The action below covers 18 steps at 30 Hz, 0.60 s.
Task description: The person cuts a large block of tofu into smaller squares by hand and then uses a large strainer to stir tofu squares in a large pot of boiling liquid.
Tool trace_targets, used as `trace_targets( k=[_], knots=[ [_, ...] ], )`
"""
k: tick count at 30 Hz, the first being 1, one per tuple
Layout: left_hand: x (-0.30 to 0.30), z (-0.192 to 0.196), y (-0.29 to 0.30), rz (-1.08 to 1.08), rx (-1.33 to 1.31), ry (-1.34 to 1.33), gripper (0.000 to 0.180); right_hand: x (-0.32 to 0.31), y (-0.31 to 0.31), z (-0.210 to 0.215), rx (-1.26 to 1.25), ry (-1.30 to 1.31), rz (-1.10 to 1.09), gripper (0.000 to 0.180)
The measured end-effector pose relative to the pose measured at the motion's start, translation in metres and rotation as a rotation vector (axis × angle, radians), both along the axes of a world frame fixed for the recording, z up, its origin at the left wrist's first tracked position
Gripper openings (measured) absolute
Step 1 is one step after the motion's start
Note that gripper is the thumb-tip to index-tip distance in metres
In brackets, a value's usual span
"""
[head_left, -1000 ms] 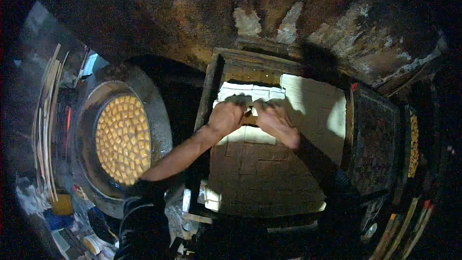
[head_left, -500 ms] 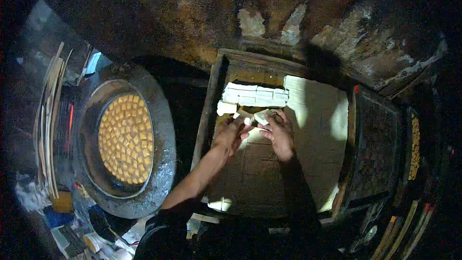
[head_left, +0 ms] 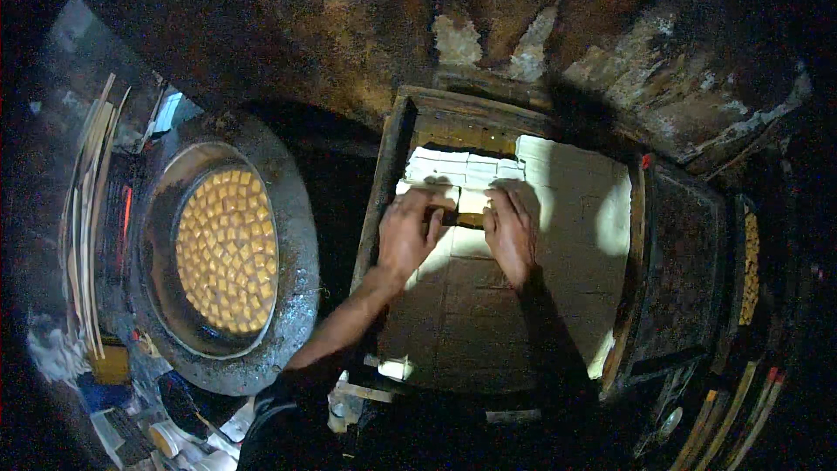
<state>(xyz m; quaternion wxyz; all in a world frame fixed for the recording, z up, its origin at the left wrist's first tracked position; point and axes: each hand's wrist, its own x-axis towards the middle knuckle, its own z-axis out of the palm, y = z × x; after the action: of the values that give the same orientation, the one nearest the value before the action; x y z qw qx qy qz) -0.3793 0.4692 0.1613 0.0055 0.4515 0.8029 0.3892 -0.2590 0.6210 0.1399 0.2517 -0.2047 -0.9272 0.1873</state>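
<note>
A wooden tray (head_left: 384,176) in front of me holds a slab of white tofu cut into blocks (head_left: 558,235). My left hand (head_left: 406,234) lies palm down on the blocks near the tray's left side, fingers pointing to the far edge. My right hand (head_left: 510,235) lies beside it, also flat on the blocks. Between the two hands shows a dark gap (head_left: 469,220) where the tray's bottom is bare. A row of separated white blocks (head_left: 462,170) lies just beyond the fingertips. Neither hand closes around a block.
To the left a big round metal pan (head_left: 292,296) holds many yellow fried cubes (head_left: 227,249) in oil. Thin wooden sticks (head_left: 87,209) lean at the far left. Dark mesh trays (head_left: 684,270) stand at the right. A rough stained wall (head_left: 488,26) rises behind.
Both hands have slid from the far rows back toward me and now press flat on the blocks, with a gap opened between them. The view has shifted slightly.
</note>
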Motion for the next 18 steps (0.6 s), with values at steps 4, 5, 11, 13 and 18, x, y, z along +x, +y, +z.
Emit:
trace_targets(
  k=[4, 5, 11, 13, 18],
  knots=[
    [-0.019, -0.004, 0.008, -0.144, -0.328, 0.381, 0.032, -0.012, -0.001, 0.014, 0.062, -0.242, 0.028, 0.025],
    [-0.023, -0.009, 0.010, -0.169, -0.369, 0.446, 0.034, -0.015, 0.003, 0.011, 0.127, -0.218, 0.063, 0.027],
    [-0.027, -0.027, 0.017, -0.189, -0.208, 0.615, 0.024, -0.014, 0.005, 0.012, 0.290, -0.201, 0.162, 0.019],
    [-0.027, -0.030, 0.019, -0.216, -0.206, 0.584, 0.021, -0.015, 0.007, 0.016, 0.199, -0.269, 0.204, 0.019],
    [-0.034, -0.031, 0.025, -0.295, -0.210, 0.579, 0.022, -0.015, 0.016, 0.000, 0.031, -0.227, 0.232, 0.023]
  ],
)
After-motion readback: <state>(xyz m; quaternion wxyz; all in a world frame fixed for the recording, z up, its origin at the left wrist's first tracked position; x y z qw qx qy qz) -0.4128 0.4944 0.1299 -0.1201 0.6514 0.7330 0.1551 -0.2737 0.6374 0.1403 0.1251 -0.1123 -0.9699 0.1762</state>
